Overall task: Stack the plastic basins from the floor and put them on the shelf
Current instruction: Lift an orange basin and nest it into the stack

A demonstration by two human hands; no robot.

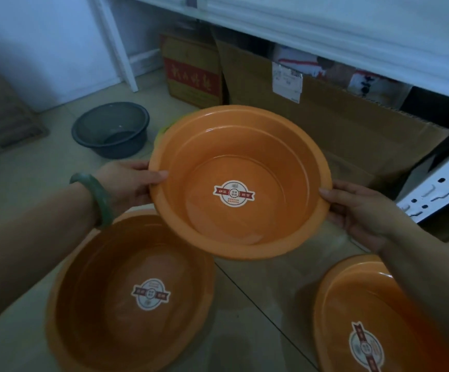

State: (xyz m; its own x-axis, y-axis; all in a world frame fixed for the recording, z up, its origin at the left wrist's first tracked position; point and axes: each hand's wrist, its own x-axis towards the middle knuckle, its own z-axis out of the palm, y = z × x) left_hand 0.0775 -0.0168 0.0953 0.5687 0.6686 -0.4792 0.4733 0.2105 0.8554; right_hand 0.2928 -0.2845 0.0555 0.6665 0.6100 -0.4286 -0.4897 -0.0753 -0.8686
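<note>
I hold an orange basin (271,157) with a round sticker on its bottom up in the air above the floor. My left hand (130,183) grips its left rim and my right hand (357,210) grips its right rim. A second orange basin (97,291) stands on the floor tiles below my left forearm. A third orange basin (352,318) lies at the bottom right, partly hidden by my right arm. A grey basin (110,130) sits on the floor further back on the left. A sliver of green shows behind the held basin's far left rim.
A white shelf board (325,25) runs across the top, with a white upright post (118,49) at the left. Cardboard boxes (325,124) stand under the shelf. A perforated white shelf post (438,189) is at the right. Light floor tiles (258,304) lie between the basins.
</note>
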